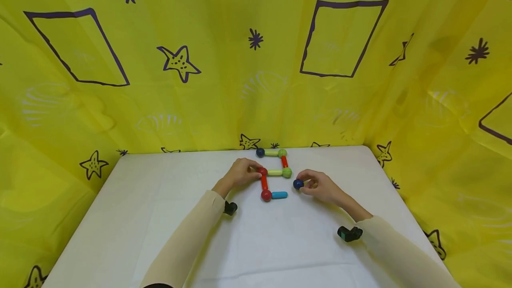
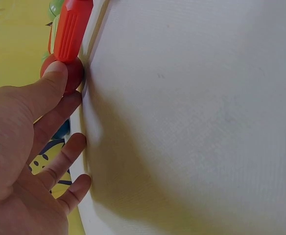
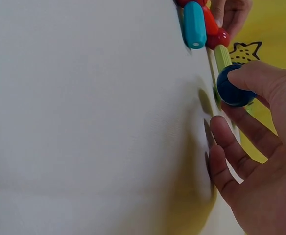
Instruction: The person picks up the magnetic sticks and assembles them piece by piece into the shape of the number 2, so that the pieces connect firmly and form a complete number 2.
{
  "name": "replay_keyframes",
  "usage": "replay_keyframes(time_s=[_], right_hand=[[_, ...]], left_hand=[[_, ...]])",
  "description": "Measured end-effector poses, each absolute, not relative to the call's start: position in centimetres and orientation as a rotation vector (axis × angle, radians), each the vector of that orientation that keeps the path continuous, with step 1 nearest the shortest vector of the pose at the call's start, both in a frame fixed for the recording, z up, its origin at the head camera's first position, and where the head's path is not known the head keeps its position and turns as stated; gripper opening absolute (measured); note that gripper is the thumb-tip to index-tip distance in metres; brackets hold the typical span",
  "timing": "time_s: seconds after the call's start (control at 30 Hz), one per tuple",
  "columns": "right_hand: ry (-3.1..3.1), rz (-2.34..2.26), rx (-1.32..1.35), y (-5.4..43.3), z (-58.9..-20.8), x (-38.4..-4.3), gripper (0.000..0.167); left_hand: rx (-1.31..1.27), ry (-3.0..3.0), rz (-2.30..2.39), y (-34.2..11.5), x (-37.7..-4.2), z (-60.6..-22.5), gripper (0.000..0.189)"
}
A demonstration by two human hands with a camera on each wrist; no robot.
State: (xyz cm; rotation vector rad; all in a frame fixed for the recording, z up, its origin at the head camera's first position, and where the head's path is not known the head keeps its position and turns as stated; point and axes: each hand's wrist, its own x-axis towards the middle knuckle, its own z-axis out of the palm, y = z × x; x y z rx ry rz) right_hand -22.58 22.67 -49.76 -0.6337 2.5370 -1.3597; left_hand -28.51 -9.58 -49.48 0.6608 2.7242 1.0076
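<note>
On the table lies a zigzag chain of coloured balls and short rods. My left hand pinches the middle red ball between thumb and finger, its other fingers spread loosely. From that ball a red rod leads down to a second red ball, where a turquoise rod points right with a free end. A light green rod links the held ball to a green ball. My right hand pinches a loose dark blue ball, apart from the chain, right of the turquoise rod.
Farther back, the chain continues with an upright-running red rod, a green ball, a light green rod and a dark blue ball near the table's back edge. A yellow patterned curtain surrounds the white table.
</note>
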Motion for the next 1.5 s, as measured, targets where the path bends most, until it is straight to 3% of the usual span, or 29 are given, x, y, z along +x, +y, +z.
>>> replay_keyframes(time_s=[0.93,1.17,1.5], right_hand=[[2.607,-1.268,-0.642,21.8,-51.0,-21.3,0.034],[2.598,-1.263,-0.634,21.8,-50.9,-21.4,0.034],[2.586,-1.276,-0.630,21.8,-50.9,-21.3,0.033]], left_hand=[[0.661,2.717,1.042,-9.5,-28.4,-49.5,0.030],[0.727,2.766,1.036,-9.6,-28.0,-49.2,0.040],[0.927,2.738,1.117,-9.0,-26.2,-48.1,0.040]])
